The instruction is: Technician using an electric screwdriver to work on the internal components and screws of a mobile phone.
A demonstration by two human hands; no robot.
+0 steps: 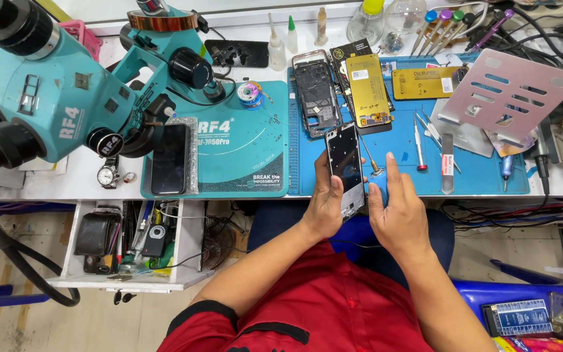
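red sleeves at lower centre of frame, over a blue work mat (412,169). opened phone (346,171) gripped upright in left hand (326,202); right hand (399,218) closed around a blue-handled screwdriver (376,177), tip at the phone's right edge. apparently mid-disassembly; steady tip placement called for next. wrists bent inward, forearms converging.

Black-faced phone (345,166) in left hand (324,205); blue mat (405,153) beyond right hand (399,215); teal microscope (66,85) far left; red sleeves (320,306) below.
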